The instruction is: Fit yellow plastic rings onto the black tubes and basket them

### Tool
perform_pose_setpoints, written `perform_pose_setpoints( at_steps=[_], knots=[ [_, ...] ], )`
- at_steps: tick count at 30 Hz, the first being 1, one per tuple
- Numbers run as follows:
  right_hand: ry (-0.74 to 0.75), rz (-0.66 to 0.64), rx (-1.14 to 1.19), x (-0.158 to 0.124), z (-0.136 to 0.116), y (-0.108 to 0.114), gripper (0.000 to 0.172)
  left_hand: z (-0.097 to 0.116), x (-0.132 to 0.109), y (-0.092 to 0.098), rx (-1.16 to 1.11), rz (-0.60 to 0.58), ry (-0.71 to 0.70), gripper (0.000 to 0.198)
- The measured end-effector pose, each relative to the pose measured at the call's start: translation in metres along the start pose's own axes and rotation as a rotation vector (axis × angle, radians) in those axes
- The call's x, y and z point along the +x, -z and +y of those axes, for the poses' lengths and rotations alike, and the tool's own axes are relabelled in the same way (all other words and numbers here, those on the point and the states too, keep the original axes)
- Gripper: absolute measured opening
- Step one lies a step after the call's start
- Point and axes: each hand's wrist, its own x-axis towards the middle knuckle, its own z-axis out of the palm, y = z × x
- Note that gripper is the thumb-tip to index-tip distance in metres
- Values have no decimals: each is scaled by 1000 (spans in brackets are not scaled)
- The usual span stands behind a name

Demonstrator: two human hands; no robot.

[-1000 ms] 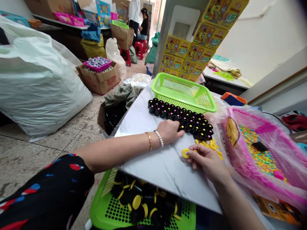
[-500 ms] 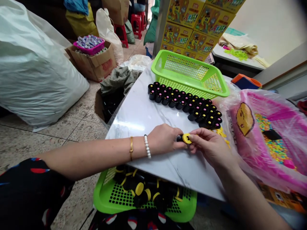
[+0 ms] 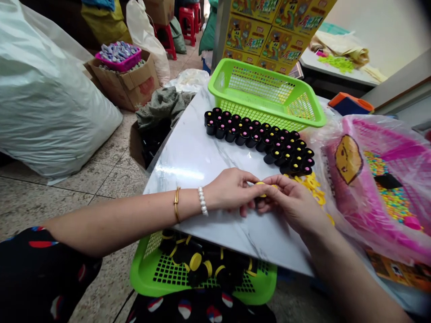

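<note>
My left hand (image 3: pixel 232 189), with a gold bangle and a pearl bracelet at its wrist, and my right hand (image 3: pixel 296 202) meet over the white marble-look table. Both are closed, fingertips pinching a small yellow cap (image 3: pixel 260 184); the black cup under it is hidden by the fingers. Behind the hands stand rows of small black cups (image 3: pixel 256 134) with pink or yellow pieces in their centres. Loose yellow rings (image 3: pixel 313 184) lie just beyond my right hand. Below the table edge, a green basket (image 3: pixel 144 278) holds several black cups with yellow caps.
An upper green basket (image 3: pixel 266 101) stands behind the cup rows. To the right is a plastic-lined pink basket (image 3: pixel 373 215) of colourful beads. A large white sack (image 3: pixel 57 103) and a cardboard box (image 3: pixel 141 87) stand on the floor at left. Yellow printed boxes (image 3: pixel 249 36) are stacked behind.
My fingers have closed around the yellow cap, and the black cup that showed in my left hand is now covered. My left thumb has moved over the cap. The view has shifted slightly.
</note>
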Motion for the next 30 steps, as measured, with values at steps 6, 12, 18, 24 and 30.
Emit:
perform_pose_setpoints(
  at_steps=[6,12,18,24,30],
  knots=[
    [84,40,-84,-2,3,-2,32,2,10,-4,-267,-67,144,28],
    [118,87,-99,-8,8,-12,32,-11,0,-9,-9,44,-70,30],
    [143,137,78,-12,15,-5,31,-17,-5,-8,420,256,-375,25],
    [60,46,215,-17,15,5,31,-20,-3,-5,648,228,-516,28],
    [56,-51,-15,-9,7,-1,40,-22,1,-7,747,181,-504,33]
  ],
)
